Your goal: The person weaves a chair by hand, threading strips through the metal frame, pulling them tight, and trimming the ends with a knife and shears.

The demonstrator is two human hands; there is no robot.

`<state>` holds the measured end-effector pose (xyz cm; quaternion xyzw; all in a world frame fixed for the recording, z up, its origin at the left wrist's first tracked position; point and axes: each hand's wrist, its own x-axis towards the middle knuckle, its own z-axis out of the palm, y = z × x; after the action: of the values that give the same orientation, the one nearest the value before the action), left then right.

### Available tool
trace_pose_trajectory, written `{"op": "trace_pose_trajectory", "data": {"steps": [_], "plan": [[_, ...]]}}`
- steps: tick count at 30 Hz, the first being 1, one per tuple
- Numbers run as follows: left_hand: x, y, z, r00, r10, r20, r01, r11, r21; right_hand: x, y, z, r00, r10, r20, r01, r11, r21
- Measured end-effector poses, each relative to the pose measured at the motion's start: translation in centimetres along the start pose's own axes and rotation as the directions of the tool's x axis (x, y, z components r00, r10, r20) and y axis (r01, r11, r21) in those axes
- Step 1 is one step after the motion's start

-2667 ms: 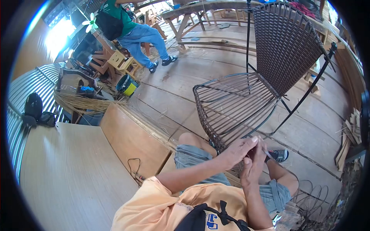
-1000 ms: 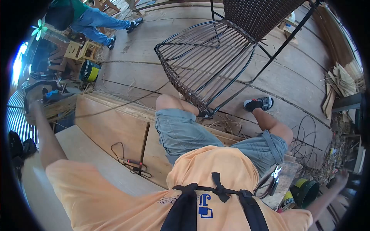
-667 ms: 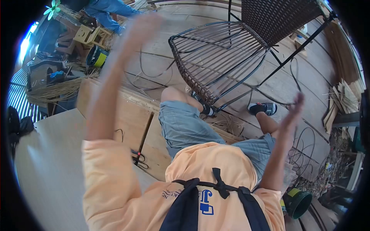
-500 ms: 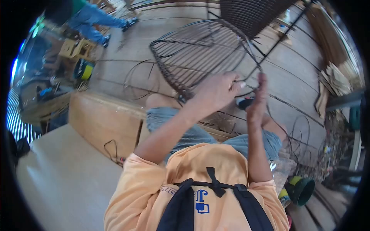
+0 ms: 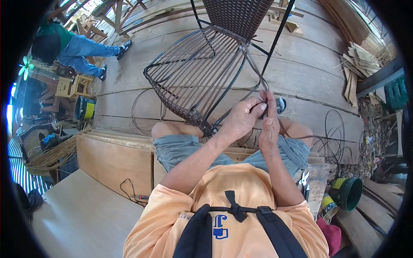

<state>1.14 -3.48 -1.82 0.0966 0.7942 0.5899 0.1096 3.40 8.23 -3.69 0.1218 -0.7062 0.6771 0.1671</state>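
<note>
A chair with a black metal frame stands in front of my knees. Its seat (image 5: 202,71) is strung with spaced brown strips, and its backrest (image 5: 236,17) is tightly woven. From the seat's rear right corner, a loose brown weaving strip (image 5: 254,64) runs down to my hands, then trails off to the right. My left hand (image 5: 241,119) is closed, thumb and forefinger pinching at the strip. Right beside it, my right hand (image 5: 269,122) has its fingers pointing up and pressed together around the strip. The exact grip between the palms is partly hidden.
Coiled strip (image 5: 337,133) lies on the plank floor at right. Pliers (image 5: 304,179) and dark green buckets (image 5: 347,193) are by my right side. A wooden box (image 5: 114,159) and a screwdriver (image 5: 142,197) are at left. Another person (image 5: 81,49) stands at upper left.
My hands have come together on the strip; before, they were farther apart, the right one flatter. The view has shifted, so the chair now appears farther left and higher.
</note>
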Motion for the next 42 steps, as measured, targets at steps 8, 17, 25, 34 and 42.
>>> {"op": "trace_pose_trajectory", "data": {"steps": [8, 17, 25, 34, 42], "plan": [[-4.1, 4.8, -14.3, 0.946, 0.159, -0.281, 0.104, 0.674, 0.731, 4.0, 2.2, -19.8, 0.885, 0.193, -0.425, -0.273, 0.952, -0.136], [-10.8, 16.1, -38.8, 0.640, 0.378, -0.669, 0.732, -0.036, 0.680, 8.6, -1.4, -46.6, 0.865, 0.023, -0.501, -0.332, 0.775, -0.538], [-4.7, 19.8, -25.4, 0.912, 0.116, -0.394, 0.288, 0.503, 0.815, 7.3, 10.0, -51.5, 0.736, 0.407, -0.541, -0.677, 0.450, -0.583], [-0.1, 6.0, -6.4, 0.954, 0.137, 0.268, -0.253, 0.846, 0.469, -4.4, 4.5, -18.3, 0.768, 0.581, -0.269, -0.607, 0.794, -0.016], [-3.4, 0.7, 1.2, 0.864, -0.251, 0.437, 0.292, 0.956, -0.027, -8.4, 0.9, -4.9, 0.710, 0.689, 0.145, -0.637, 0.541, 0.549]]}}
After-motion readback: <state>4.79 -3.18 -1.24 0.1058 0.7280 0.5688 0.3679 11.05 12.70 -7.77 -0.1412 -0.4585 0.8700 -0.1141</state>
